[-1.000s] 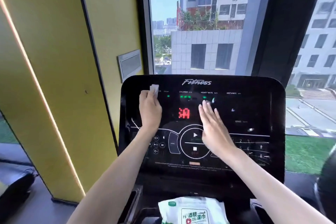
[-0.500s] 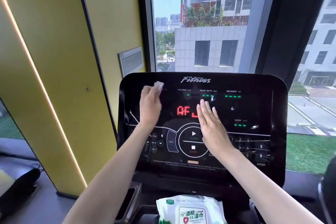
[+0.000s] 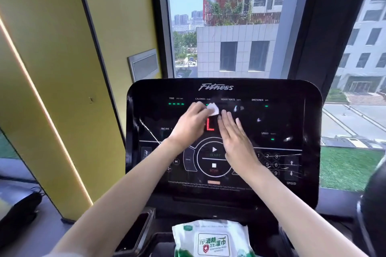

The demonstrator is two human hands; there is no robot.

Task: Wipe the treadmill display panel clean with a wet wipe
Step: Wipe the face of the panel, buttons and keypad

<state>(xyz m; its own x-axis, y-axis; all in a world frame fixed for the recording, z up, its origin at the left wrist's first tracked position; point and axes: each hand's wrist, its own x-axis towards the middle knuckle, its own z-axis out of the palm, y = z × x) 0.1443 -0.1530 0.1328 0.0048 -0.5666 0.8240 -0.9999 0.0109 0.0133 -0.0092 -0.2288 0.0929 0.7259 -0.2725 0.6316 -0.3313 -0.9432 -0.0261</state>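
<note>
display panel [image 3: 292,115]: black, upright; red digit lit at centre, green readouts along top.
wipes pack [image 3: 211,240]: below panel, label up.
right hand [image 3: 236,140]: flat on panel centre, fingers straight.
left hand [image 3: 190,125]: fingers curled round wet wipe [image 3: 213,109].
wet wipe: white, against panel under CALORIES label, just beside right hand.
</note>
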